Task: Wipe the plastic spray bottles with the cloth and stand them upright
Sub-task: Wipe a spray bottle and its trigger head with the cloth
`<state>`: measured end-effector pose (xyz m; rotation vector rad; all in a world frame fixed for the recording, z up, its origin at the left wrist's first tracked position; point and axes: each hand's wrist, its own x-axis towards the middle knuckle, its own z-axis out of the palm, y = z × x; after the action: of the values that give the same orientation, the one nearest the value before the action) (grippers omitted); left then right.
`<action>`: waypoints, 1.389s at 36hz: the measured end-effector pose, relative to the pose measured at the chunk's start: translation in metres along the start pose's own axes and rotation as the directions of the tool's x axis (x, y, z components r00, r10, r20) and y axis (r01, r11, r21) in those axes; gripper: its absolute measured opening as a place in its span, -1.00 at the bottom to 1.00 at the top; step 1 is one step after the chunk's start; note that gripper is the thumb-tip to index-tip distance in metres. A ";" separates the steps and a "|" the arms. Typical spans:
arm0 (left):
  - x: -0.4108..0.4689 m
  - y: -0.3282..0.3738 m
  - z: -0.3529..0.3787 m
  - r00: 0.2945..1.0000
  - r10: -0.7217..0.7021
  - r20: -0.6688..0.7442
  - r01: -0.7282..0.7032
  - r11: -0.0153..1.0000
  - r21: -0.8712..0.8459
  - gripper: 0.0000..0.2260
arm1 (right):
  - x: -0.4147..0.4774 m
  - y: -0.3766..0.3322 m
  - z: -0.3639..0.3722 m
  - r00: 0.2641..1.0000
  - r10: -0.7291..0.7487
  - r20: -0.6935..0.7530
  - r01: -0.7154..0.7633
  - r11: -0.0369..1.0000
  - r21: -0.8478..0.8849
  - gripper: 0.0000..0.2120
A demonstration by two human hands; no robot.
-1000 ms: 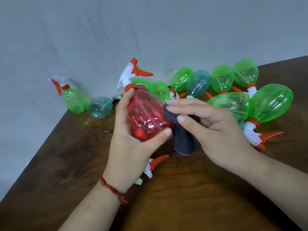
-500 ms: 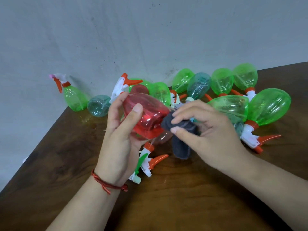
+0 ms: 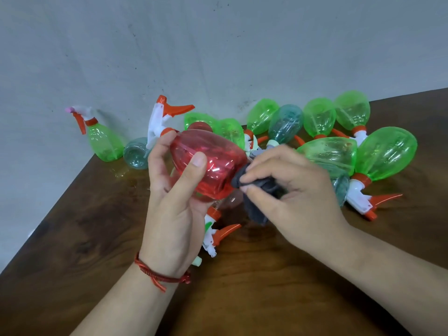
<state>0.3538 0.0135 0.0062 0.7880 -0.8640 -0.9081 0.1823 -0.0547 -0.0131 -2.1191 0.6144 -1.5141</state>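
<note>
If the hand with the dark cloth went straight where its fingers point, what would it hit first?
The right hand points left, so its cloth meets the red bottle held by the left hand; they seem to touch, though depth is unclear.

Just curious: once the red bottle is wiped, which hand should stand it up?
Probably the left: the left hand grips the red bottle, while the right hand pinches the cloth. The upright green bottle stands on that side too.
</note>
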 end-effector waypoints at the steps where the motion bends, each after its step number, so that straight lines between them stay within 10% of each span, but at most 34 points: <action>1: 0.000 0.000 0.000 1.000 0.001 -0.002 -0.001 1.000 -0.002 -0.51 | -0.003 -0.001 0.002 0.999 -0.007 0.045 0.008 1.000 -0.008 -0.80; 23: 0.001 -0.006 -0.003 0.999 -0.023 0.038 0.010 0.952 0.306 -0.21 | 0.010 0.003 -0.003 0.936 0.351 0.024 -0.313 0.798 0.515 -0.72; 37: -0.006 -0.008 0.000 0.990 0.022 0.136 -0.082 0.888 0.452 -0.37 | 0.021 -0.009 -0.022 0.970 0.130 -0.204 -0.031 0.903 0.429 -0.66; 43: -0.010 -0.008 0.005 0.987 0.051 0.154 -0.125 0.846 0.518 -0.40 | 0.035 -0.002 -0.044 0.914 0.025 -0.405 0.034 0.990 0.138 -0.74; 50: -0.014 -0.010 0.012 0.987 0.072 0.145 -0.140 0.827 0.544 -0.41 | 0.033 0.012 -0.033 0.951 -0.092 -0.295 0.039 0.983 -0.179 -0.84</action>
<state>0.3347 0.0193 -0.0009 1.1806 -1.2948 -0.6056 0.1591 -0.0878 0.0137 -2.0630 0.8136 -1.9062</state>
